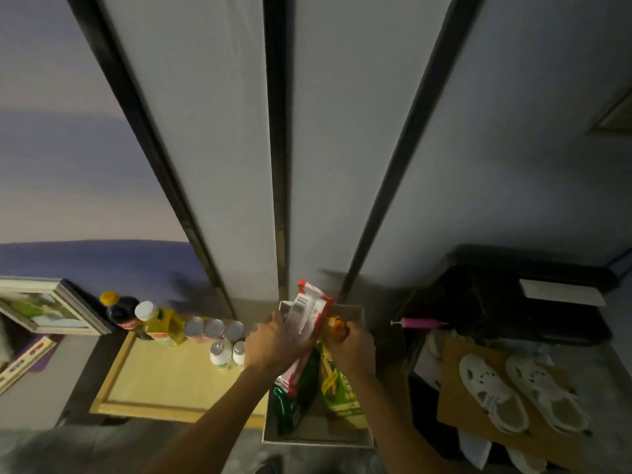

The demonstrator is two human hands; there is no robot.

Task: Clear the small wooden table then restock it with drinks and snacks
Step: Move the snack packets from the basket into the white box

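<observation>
The small wooden table (150,381) stands low at the left, with drinks lined along its far edge: a dark cola bottle (119,311), a yellow juice bottle (160,323), several cans (213,328) and two small white bottles (222,354). To its right stands an open cardboard box (318,436) with snack bags in it. My left hand (273,343) grips a red-and-white snack packet (309,313) above the box. My right hand (352,347) holds an orange-topped, yellow-green snack bag (337,381).
Sliding wardrobe doors (212,165) rise behind the table and box. A framed picture (44,306) leans at the left. At the right, white clogs (519,393) lie on cardboard beside a black case (513,295) and a pink pump (420,323).
</observation>
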